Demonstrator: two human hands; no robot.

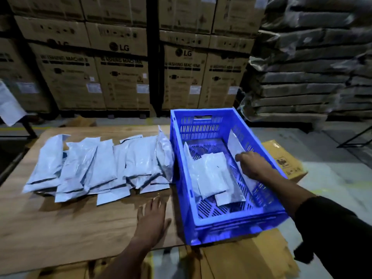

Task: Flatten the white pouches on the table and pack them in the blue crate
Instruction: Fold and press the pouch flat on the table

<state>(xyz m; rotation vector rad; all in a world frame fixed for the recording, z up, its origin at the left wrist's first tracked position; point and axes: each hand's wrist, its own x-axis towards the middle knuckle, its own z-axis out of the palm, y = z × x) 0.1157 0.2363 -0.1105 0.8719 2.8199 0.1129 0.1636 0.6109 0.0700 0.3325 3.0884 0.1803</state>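
Several white pouches (104,166) lie overlapping in a row across the wooden table (60,224). To their right stands the blue crate (237,226), with a few white pouches (211,176) lying on its slotted floor. My right hand (252,165) reaches into the crate and holds a pouch (234,142) that leans against the right wall. My left hand (154,216) rests flat on the bare table, fingers straight, just in front of the row of pouches and left of the crate.
Stacked cardboard washing-machine boxes (120,77) form a wall behind the table. Wrapped dark bundles (312,67) are piled at the right. A yellow carton (285,160) sits on the floor right of the crate. Flattened cardboard (241,262) lies under the table's near edge.
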